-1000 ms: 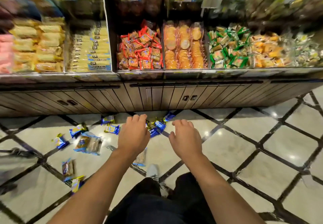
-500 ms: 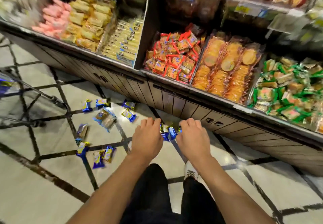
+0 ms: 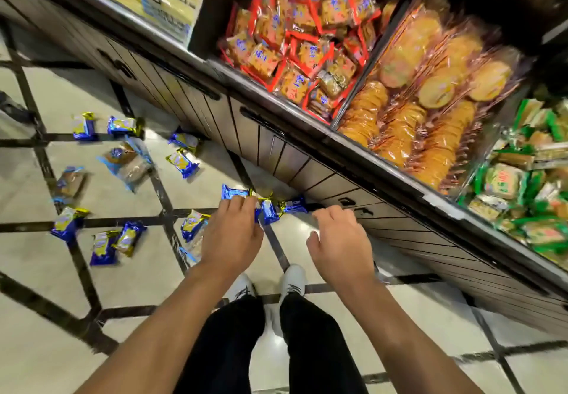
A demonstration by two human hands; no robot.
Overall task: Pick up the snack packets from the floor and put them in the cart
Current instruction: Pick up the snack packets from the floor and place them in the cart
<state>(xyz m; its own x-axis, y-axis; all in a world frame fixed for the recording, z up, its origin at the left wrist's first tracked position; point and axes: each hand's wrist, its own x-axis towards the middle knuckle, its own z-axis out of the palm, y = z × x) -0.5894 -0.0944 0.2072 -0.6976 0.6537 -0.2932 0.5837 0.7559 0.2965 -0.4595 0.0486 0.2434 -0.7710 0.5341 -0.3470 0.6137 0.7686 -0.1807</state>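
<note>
The left hand (image 3: pixel 231 235) reaches down with the back to the camera; its fingers bend loosely and their tips are hidden, so I cannot tell if they touch the packet just beyond them. The right hand (image 3: pixel 339 241) hangs beside it, apart, with fingers loosely curled and the thumb out – it holds nothing.

Just beyond the left knuckles lie three blue and gold snack packets in a row: one (image 3: pixel 235 192) to the left, one (image 3: pixel 268 210) partly covered by the hand, and one (image 3: pixel 295 205) at the foot of the cabinet (image 3: pixel 292 160). Another packet (image 3: pixel 193 224) lies just left of the left wrist, and something pale under the forearm is too hidden to name.

Further left on the tiled floor (image 3: pixel 37 270), more packets are scattered: a pair (image 3: pixel 115 241) close together, one (image 3: pixel 68 221) on a dark tile line, two clear wrappers (image 3: pixel 129 161) and (image 3: pixel 69 183) that are blurred, and several (image 3: pixel 123 125) near the cabinet base.

Below the hands, two white shoes (image 3: pixel 293 278) and dark trousers show. On the right, the shelf bins hold red packets (image 3: pixel 302 43), round orange biscuits (image 3: pixel 424 98) and green packets (image 3: pixel 522 184) – cut off by the edge. A dark object (image 3: pixel 13 109) at the far left edge is cut off; I cannot tell what it is.
</note>
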